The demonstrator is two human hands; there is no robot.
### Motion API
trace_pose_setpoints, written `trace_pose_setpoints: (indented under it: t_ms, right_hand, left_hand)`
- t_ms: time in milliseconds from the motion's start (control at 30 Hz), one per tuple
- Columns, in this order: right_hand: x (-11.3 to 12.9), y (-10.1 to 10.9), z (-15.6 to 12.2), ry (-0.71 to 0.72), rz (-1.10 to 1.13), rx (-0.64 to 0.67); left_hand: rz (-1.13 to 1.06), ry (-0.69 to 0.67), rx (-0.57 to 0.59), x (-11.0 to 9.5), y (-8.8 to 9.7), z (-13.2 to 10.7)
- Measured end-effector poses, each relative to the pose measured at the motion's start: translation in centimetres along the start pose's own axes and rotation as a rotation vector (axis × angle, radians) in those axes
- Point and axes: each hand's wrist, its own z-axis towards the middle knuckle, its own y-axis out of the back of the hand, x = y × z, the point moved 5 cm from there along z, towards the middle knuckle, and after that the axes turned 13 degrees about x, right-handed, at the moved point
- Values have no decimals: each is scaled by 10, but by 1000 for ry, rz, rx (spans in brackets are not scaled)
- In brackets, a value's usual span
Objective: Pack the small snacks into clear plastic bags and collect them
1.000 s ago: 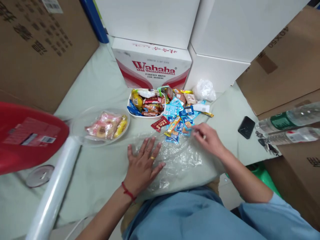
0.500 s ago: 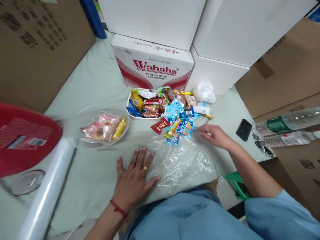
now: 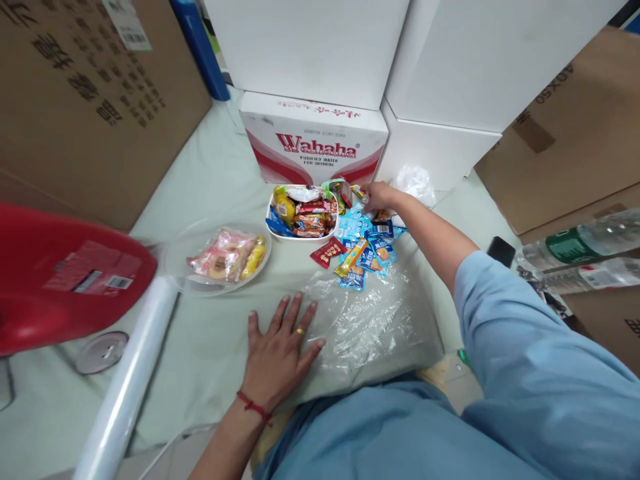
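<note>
My left hand (image 3: pixel 277 357) lies flat with fingers spread on the pale green cloth, beside a clear plastic bag (image 3: pixel 370 320). My right hand (image 3: pixel 381 197) reaches into the back of a pile of wrapped snacks, its fingers bent down and pressed together; what they grip, if anything, is hidden. Blue biscuit packets (image 3: pixel 369 259), a yellow snack stick (image 3: pixel 351 257) and a red packet (image 3: pixel 327 253) lie in front of it. Just left of the pile stands a white bowl (image 3: pixel 303 235) full of packaged snacks. A clear round container (image 3: pixel 183 283) with a pink packet (image 3: pixel 223 253) is further left.
A Wahaha carton (image 3: pixel 317 150) and white boxes (image 3: pixel 443 60) stand behind the snacks. Crumpled plastic (image 3: pixel 415 183), a black phone-like item (image 3: pixel 501 251) and bottles (image 3: pixel 580 243) are at the right. A plastic film roll (image 3: pixel 127 387) and a red object (image 3: pixel 75 280) are at left.
My right hand has moved from the pile's near right edge to its back, among the yellow and brown packets. My left hand stays flat on the cloth. The view has shifted slightly.
</note>
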Motion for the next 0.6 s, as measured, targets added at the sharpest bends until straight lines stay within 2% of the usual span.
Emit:
trace_pose_setpoints:
  t_ms: [100,167,300,400,467,533,600]
  right_hand:
    - [-11,0,-10,-17,231,-31]
    - [-21,4,-19,-7,338,-107]
    - [-39,25,-48,-5,401,-397]
    - [-43,33,-86,23,494,-582]
    - [-34,21,-119,93,617,-563]
    - [-16,-7,-152,186,785,-399]
    - [6,-45,-184,258,927,-197]
  left_hand:
    - [3,4,-5,-1,0,0]
    - [5,5,-14,-2,0,1]
    - [11,3,-29,-2,1,1]
    - [1,3,-18,-2,0,1]
    - [-14,6,-10,-2,0,1]
    - [-35,11,-4,-2,-1,0]
    - [-54,13,3,-2,-1,0]
